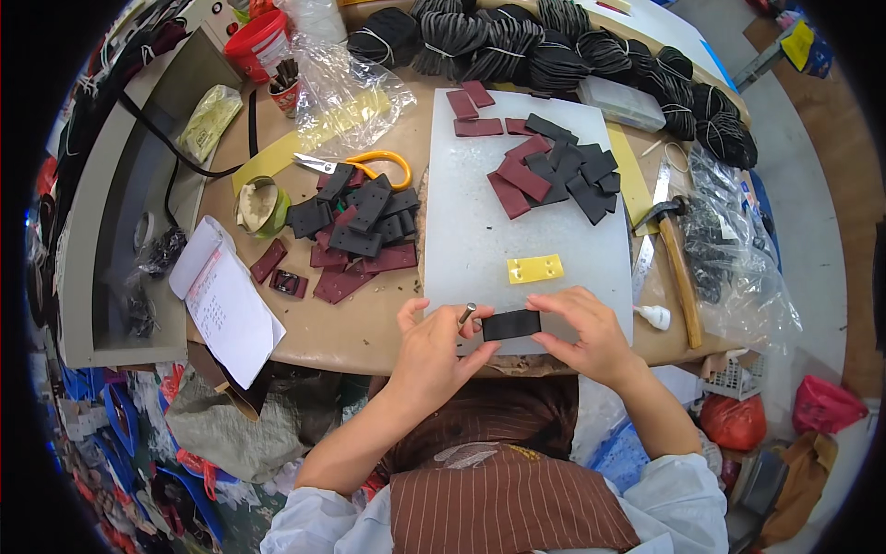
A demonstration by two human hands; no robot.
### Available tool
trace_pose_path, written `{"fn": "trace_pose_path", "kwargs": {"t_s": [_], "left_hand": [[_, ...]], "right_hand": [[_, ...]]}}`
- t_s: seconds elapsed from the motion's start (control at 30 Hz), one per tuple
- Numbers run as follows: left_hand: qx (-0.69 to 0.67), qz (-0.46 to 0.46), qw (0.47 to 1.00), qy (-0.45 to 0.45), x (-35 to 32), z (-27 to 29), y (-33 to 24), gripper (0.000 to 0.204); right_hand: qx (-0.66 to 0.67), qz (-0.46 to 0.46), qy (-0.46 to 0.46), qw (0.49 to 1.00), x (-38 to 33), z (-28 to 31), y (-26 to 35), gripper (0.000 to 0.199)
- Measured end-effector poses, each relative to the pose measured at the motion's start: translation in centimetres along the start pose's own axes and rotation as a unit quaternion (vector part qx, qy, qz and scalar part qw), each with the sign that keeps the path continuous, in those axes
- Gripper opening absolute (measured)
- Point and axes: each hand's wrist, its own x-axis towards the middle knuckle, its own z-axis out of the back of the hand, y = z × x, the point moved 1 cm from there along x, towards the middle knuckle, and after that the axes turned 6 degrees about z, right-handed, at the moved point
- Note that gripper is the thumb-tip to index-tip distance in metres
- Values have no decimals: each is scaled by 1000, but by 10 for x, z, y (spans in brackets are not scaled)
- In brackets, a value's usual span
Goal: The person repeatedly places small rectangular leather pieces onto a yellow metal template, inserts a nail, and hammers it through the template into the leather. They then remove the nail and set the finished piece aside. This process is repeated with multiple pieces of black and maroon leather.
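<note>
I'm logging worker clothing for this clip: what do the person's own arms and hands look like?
Both the left hand and right hand are bare, with no gloves. The forearms are bare too; white sleeves are pushed up near the elbows.

Bright, even overhead light; shadows soft and short. White board (480, 231) glows pale, mild glare. Plastic bags at 12 (355, 88) and 3 o'clock (738, 249) glint. Fisheye bends edges; black vignette rings frame. Centre sharp, rim soft.
</note>
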Motion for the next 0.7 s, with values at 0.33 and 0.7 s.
{"fn": "trace_pose_path", "kwargs": {"t_s": [0.33, 0.7], "left_hand": [[23, 13, 999, 26, 8, 4, -8, 44], [27, 11, 999, 20, 7, 4, -10, 40]], "right_hand": [[13, -21, 8, 1000, 1, 8, 1, 58], [47, -84, 42, 994, 2, 8, 1, 54]]}}
